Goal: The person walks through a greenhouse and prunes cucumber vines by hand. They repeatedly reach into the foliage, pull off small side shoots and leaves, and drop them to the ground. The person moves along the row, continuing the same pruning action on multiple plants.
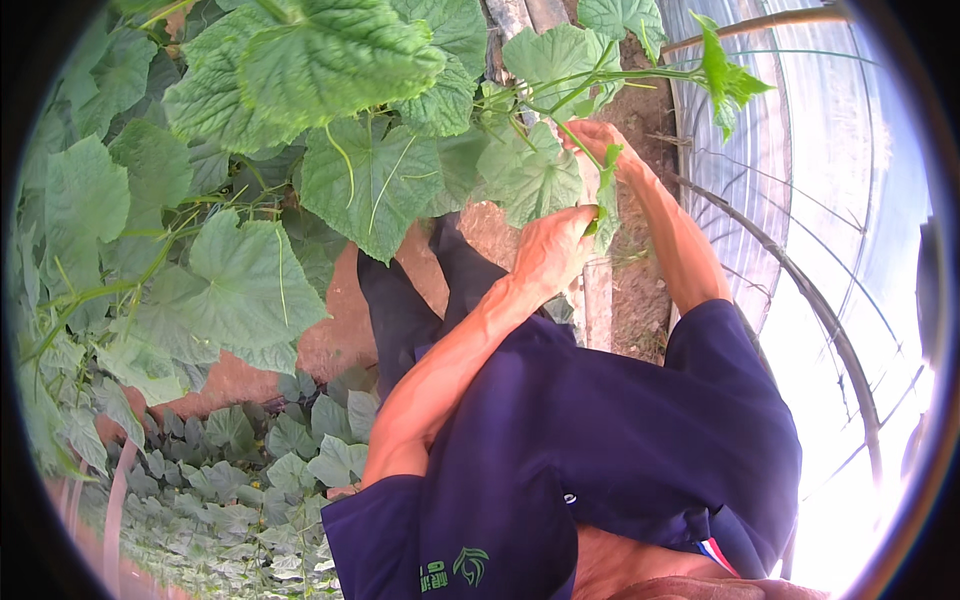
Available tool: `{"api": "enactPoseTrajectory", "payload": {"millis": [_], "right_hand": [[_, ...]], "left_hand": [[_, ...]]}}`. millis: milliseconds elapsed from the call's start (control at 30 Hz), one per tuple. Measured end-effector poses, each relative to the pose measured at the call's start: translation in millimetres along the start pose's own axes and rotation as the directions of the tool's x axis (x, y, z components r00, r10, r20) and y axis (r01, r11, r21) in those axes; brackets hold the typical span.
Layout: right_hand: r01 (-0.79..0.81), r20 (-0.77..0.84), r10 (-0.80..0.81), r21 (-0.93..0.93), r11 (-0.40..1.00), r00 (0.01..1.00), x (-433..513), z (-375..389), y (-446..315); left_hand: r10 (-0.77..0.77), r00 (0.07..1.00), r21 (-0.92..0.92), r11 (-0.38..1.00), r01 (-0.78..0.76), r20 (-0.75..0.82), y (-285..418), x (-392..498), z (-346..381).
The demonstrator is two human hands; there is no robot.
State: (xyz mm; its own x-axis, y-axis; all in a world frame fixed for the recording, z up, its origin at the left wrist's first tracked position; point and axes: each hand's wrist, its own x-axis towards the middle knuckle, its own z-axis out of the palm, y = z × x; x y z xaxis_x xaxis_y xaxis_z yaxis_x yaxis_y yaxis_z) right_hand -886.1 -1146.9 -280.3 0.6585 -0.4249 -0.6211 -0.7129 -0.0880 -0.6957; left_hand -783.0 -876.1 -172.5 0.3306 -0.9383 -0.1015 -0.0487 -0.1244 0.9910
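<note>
My left hand (551,247) is closed beside the cucumber vine, with a small green plant piece (594,223) poking out by the thumb. Whether that piece is a leaf or a stem I cannot tell. Farther up, my right hand (596,141) reaches in behind a thin green vine stem (577,141). Its fingertips are partly hidden by foliage, so what they hold does not show. A broad cucumber leaf (536,180) hangs between the two hands. The vine's shoot tip (724,79) with young leaves stretches out to the upper right.
Large cucumber leaves (337,64) crowd the upper left, with curling tendrils. Plastic greenhouse film (750,150) and a curved hoop (810,296) rise at the right. Below are bare soil (337,349) and a pale post or board (598,304). More low plants (232,480) fill the lower left.
</note>
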Motion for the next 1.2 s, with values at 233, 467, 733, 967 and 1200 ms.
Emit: {"api": "enactPoseTrajectory", "payload": {"millis": [233,467,733,967,1200], "right_hand": [[0.084,0.053,-0.081,-0.050,0.995,0.995,38.4,27.3,-16.6],[0.062,-0.220,-0.097,-0.160,0.985,0.971,86.2,56.5,4.8],[0.137,-0.364,-0.128,-0.001,0.991,0.922,90.7,41.4,34.7],[-0.013,-0.486,-0.094,-0.211,0.977,0.869,61.2,9.4,47.2],[0.005,-0.490,-0.105,-0.201,0.980,0.866,30.7,8.8,47.2]], "left_hand": [[0.100,0.995,0.015,0.995,-0.100,0.027,-5.4,10.5,5.0],[0.043,0.999,0.002,0.999,-0.044,0.021,-7.6,22.2,15.4],[0.079,0.996,-0.057,0.995,-0.077,0.035,-18.1,36.9,14.6],[-0.026,0.987,-0.128,0.991,0.047,0.161,-55.5,42.7,-12.3],[-0.093,0.996,0.191,0.977,0.094,-0.016,-169.6,97.7,-5.9]]}}
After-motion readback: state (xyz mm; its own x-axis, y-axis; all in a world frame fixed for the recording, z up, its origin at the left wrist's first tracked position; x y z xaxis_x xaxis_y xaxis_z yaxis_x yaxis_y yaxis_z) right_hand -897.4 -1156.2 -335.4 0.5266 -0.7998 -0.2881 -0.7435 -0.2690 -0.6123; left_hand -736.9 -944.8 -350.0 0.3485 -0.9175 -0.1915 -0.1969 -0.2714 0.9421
